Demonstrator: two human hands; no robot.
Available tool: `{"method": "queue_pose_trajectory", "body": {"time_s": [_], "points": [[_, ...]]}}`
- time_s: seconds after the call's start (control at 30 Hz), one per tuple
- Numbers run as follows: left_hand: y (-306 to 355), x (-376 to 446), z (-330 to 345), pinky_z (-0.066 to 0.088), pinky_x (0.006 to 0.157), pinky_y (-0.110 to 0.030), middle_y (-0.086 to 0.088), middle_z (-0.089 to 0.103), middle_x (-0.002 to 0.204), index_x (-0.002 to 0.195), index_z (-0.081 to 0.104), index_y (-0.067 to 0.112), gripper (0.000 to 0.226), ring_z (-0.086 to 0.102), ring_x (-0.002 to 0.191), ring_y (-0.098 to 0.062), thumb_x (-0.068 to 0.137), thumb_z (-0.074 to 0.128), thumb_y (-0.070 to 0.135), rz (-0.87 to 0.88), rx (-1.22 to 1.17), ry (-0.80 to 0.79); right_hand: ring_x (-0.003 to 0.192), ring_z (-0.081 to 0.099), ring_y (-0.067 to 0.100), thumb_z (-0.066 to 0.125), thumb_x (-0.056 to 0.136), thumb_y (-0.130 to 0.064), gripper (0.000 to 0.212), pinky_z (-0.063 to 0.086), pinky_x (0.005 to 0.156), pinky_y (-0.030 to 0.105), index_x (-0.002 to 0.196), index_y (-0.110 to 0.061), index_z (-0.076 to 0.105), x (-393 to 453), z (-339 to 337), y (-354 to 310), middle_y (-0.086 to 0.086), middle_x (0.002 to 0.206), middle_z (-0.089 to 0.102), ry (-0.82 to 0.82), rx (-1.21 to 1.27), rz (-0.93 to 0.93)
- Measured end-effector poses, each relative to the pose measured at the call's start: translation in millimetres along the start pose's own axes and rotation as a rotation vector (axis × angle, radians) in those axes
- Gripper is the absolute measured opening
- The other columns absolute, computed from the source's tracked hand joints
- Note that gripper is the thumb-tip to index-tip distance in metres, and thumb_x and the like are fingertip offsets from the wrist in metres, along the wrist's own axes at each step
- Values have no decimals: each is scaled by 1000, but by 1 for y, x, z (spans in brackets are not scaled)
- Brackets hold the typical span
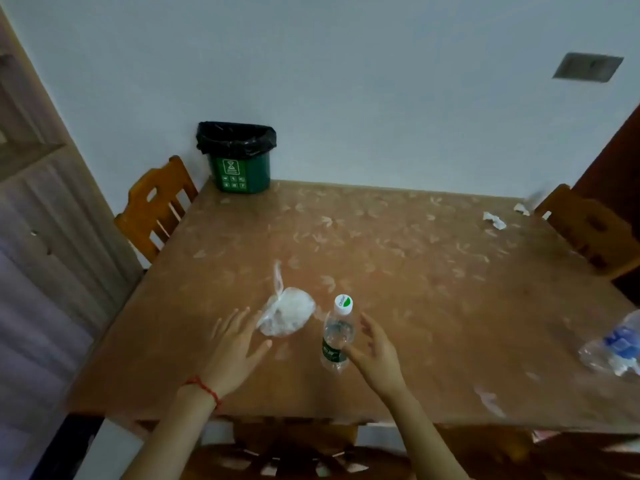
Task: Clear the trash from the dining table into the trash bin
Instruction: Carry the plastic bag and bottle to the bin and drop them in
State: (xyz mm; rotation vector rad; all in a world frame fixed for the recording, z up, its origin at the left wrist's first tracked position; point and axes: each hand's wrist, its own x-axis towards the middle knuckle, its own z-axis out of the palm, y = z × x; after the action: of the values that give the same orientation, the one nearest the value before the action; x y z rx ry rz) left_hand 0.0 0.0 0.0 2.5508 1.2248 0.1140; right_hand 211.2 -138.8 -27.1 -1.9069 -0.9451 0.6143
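Observation:
A clear plastic bag [289, 315] with white contents lies on the dining table [398, 271]. My left hand [233, 346] hovers just left of it, fingers spread, holding nothing. An upright clear water bottle [337, 336] with a white cap and green label stands to the right of the bag. My right hand [375, 351] is beside the bottle with open fingers, the thumb close to its label. A green trash bin [240, 161] with a black liner stands at the table's far left corner. A crushed bottle [616, 348] with a blue label lies at the right edge.
Crumpled white paper scraps [495, 220] lie near the far right corner, and another scrap [488, 400] lies near the front edge. Wooden chairs stand at the left [156, 209] and the right [592, 230] of the table. A wall runs behind the table.

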Motion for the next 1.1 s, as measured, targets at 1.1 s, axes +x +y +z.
{"method": "queue_pose_trajectory", "body": {"time_s": [1.1], "points": [[-30,85,39,29,83,-7,-3,54,121,130,47,15,47,41,102,-3,86,60,26,-20,-493,1,95,66,10,77,70,-15,47,53,80,24,114,-16,58,81,29,3,-1,104,70,37,319,144]]}}
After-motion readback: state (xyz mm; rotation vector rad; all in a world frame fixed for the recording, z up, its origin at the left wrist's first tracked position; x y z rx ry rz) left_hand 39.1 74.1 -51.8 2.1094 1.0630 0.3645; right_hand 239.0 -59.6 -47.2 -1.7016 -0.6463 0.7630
